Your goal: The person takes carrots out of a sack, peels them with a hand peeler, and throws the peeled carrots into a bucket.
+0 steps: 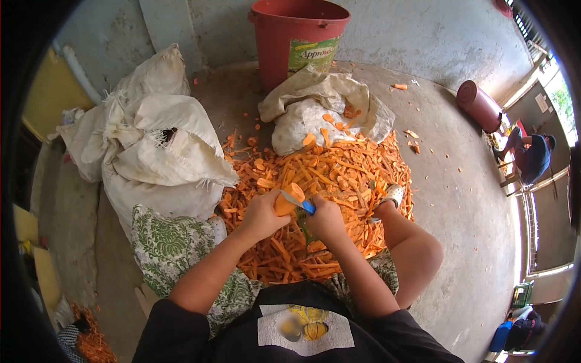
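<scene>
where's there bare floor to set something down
Widest bare patch: the floor right of the orange pile, between the bent leg and the maroon bin; a few scraps dot it. Crowded: left of the pile, where white sacks press in, and its far side, by the crumpled sack and red tub.

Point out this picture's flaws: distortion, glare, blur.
Head view: strong wide-angle bending, most obvious toward the right edge; black rounded corners; bright, washed-out daylight through the upper-right opening; a smeared patch on the shirt print; blue knife handle and orange peelings fairly clear, under soft light.
</scene>
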Demonstrator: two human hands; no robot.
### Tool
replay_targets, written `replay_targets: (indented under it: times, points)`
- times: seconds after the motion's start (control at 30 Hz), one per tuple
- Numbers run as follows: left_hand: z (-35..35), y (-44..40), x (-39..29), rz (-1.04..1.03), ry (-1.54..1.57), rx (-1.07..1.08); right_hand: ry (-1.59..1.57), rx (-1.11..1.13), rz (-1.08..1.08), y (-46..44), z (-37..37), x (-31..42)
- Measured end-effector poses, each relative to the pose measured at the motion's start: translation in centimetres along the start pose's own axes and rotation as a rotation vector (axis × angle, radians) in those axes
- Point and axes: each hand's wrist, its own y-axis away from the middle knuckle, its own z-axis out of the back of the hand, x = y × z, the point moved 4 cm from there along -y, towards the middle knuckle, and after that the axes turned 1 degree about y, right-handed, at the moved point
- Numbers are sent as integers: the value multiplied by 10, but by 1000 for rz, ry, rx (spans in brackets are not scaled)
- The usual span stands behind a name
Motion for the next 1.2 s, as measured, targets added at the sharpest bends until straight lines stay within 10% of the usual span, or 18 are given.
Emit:
replay_targets:
  times: [0.13, 0.27, 0.53, 0.63, 0.83, 0.93, 1.0, 1.2]
  points:
    - [0, 2, -1, -21, 18, -3, -21, 39, -30, -7, -7, -10]
    - [-3, 19, -34, -239, 354, 318, -122, 235, -532, -31, -33, -108]
    - [7, 12, -17, -18, 140, 297, 71, 439, -139, -5, -85, -59]
    - [-6, 19, 7, -53, -526, 658, 81, 470, -201, -6, -61, -49]
    - [38, -26, 9, -195, -901, 1330, 86, 470, -219, -9, -43, -54]
    - [127, -125, -108, -495, -1314, 407, 56, 463, -201, -11, -41, -52]
    - [190, -177, -149, -719, -1220, -638, 74, 445, -191, -15, -35, -52]
    - [211, -179, -158, -586, -1175, -613, 63, 429, -211, -20, -20, -46]
